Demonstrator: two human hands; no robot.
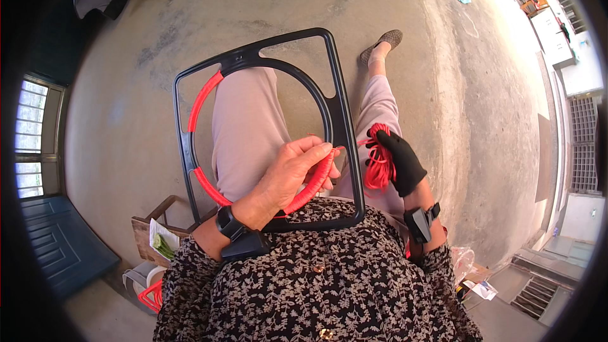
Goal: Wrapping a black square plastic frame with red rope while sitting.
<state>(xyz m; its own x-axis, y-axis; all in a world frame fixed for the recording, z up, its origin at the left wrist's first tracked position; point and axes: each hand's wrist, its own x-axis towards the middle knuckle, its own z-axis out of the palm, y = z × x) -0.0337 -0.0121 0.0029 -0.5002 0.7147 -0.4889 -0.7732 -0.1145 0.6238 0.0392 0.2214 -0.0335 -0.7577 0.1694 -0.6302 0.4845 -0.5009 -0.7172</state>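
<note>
A black, plastic-looking, round-cornered square frame (342,120) lay over your lap (247,120). Its circular black inner ring (308,81) carried close-wound red cord wrapping (202,100) in separate stretches, with bare black between them. Your black-gloved right hand (408,164), just outside the frame's right bar, had its grip closed around a loosely looped bundle of thin red cord (380,170). Your bare left hand's (288,171) grip pinched the wrapped end at the ring's lower right, where a red strand (340,148) showed. You seemed midway through winding that stretch; the next move called for pinning those turns while passing the bundle round, strand taut.
</note>
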